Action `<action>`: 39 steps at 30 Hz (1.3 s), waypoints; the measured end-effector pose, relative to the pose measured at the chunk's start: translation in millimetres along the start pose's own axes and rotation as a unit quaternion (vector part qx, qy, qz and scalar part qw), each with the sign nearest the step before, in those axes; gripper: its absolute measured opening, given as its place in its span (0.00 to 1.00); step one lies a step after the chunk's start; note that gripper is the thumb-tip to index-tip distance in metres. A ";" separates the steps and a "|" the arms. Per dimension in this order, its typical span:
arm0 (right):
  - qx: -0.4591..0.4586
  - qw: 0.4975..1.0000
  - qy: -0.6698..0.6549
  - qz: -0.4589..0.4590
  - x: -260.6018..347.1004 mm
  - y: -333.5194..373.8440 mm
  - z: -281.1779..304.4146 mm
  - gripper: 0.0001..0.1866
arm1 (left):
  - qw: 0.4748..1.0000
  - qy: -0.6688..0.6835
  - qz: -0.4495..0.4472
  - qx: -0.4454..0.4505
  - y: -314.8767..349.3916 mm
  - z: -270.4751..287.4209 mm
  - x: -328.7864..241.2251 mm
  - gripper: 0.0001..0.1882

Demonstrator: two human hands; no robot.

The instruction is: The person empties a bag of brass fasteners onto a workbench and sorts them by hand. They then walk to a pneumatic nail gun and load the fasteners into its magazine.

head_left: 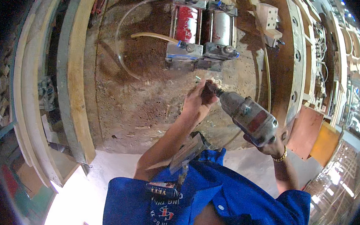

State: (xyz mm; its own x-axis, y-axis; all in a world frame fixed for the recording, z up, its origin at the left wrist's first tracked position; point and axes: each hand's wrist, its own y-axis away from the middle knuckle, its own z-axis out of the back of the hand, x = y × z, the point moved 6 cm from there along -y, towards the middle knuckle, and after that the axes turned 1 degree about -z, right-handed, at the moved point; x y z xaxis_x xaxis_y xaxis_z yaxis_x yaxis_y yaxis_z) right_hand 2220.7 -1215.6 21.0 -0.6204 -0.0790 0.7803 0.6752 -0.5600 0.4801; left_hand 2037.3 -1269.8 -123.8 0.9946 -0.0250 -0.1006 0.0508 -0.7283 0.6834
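Observation:
My right hand (274, 146) is wrapped round the rear of a grey power drill (248, 115). The drill slants over the bench, its dark chuck (217, 91) pointing away and to the left. My left hand (198, 101) is closed right at the chuck end, with thumb and fingers pinched together. Whatever lies between those fingers is hidden or too small to name. Pale shavings (223, 85) lie on the worn wooden bench top (146, 102) beside the drill's front end.
Two metal pneumatic cylinders, one with red paint (186, 24) and one plain silver (221, 26), stand beyond my hands. A clear hose (117, 42) and a tan hose (152, 35) run left of them. Long wooden beams (77, 77) flank the bench. A drilled block (268, 17) sits far right.

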 end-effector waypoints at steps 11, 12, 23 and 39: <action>0.009 0.985 -0.024 -0.173 65.6 -84.8 -1.1 0.17 | 0.969 0.232 -0.045 0.068 -60.9 4.9 -8.8 0.16; 0.003 0.982 -0.030 -0.188 68.8 -85.8 -1.0 0.17 | 0.971 0.226 -0.044 0.060 -60.9 3.7 -8.2 0.15; 0.035 0.969 -0.020 -0.244 80.4 -97.1 0.0 0.17 | 0.945 0.327 -0.008 0.003 -61.8 -13.6 -15.1 0.18; 0.049 0.954 0.056 -0.291 89.7 -96.4 -13.4 0.15 | 0.910 0.409 -0.026 -0.063 -60.5 -29.0 -20.6 0.15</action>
State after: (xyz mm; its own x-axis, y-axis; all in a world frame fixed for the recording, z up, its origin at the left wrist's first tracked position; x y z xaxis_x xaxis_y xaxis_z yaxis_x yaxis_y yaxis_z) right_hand 2094.6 -1179.8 39.4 -0.9370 0.1304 0.3241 0.2336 -0.4558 0.8589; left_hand 2016.3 -1205.4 -142.2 0.7227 0.5623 0.4018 0.0575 -0.6284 0.7758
